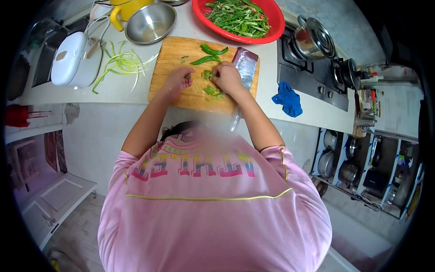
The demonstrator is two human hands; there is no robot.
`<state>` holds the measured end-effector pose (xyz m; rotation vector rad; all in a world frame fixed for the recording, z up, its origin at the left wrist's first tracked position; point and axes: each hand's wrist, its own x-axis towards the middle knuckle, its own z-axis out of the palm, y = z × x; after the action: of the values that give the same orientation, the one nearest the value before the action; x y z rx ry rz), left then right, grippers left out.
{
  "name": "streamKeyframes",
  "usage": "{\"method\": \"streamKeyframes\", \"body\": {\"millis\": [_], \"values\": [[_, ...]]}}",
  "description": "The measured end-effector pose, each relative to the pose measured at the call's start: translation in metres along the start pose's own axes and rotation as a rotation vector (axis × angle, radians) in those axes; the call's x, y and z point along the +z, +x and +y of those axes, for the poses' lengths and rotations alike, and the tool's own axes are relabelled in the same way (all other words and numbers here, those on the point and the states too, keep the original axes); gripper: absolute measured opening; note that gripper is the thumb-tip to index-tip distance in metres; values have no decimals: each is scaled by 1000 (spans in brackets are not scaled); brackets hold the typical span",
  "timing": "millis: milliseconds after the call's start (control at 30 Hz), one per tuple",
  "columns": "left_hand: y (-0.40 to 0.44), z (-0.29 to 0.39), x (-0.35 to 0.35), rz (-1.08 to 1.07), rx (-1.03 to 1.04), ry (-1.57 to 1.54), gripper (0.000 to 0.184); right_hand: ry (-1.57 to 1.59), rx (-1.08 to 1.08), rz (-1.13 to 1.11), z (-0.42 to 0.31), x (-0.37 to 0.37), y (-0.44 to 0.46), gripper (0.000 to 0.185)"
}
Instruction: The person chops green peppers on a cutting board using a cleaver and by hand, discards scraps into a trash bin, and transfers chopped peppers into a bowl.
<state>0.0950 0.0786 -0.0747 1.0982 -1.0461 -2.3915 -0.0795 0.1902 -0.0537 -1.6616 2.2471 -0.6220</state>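
Observation:
My left hand (180, 80) is over the left part of a wooden cutting board (167, 53), its fingers curled into a pinch. A small dark green bit shows at the fingertips, too small to name. My right hand (227, 80) rests at the board's right half with curled fingers, whose tips touch or nearly touch a small heap of cut green pepper (207, 74). More cut pieces (212, 91) lie just below. Two whole green peppers (206, 59) are above the hands. A wide-bladed cleaver (247, 63) lies along the board's right side, beside my right hand.
Left of the board are scallions (120, 65), a white appliance (74, 61) and a steel bowl (151, 23). A red basin (276, 25) of cut greens stands behind. At right are a blue cloth (287, 99), a gas stove (308, 81) and a steel pot (313, 40).

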Motion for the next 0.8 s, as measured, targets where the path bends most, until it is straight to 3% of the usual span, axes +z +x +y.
{"method": "streamKeyframes", "body": {"millis": [267,367,567,800], "values": [[-1,-9,13,-94,68,53,12,945,375,-122,7,4,-1,13],[2,-14,16,-121,121,99,14,1147,473,-238,-2,-16,-6,18],[-10,-2,41,-120,151,168,17,1260,459,-298,7,-14,-11,21],[-4,-1,49,-153,176,286,14,1127,441,-271,-3,-18,-15,13]]}}
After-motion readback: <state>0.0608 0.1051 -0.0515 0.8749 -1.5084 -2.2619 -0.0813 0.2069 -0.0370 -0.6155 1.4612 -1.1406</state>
